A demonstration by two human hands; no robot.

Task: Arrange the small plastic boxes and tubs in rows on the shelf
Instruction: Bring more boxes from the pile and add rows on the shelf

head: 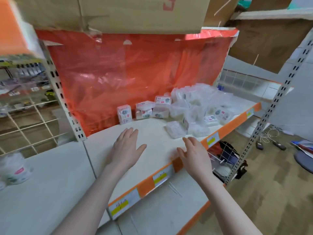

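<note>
The white shelf has an orange front edge with price labels. At its back, against a red plastic sheet, one small clear box stands upright. To its right are two more boxes, and another is stacked on top. A jumbled pile of clear boxes and tubs fills the shelf's right part. My left hand hovers flat over the bare shelf with fingers straight and holds nothing. My right hand is over the front edge with fingers straight and is also empty.
Cardboard boxes sit overhead on the upper shelf. A white tub stands on the lower shelf at far left. A wire grid panel is left of the upright post. A wire basket and cables lie on the floor at right.
</note>
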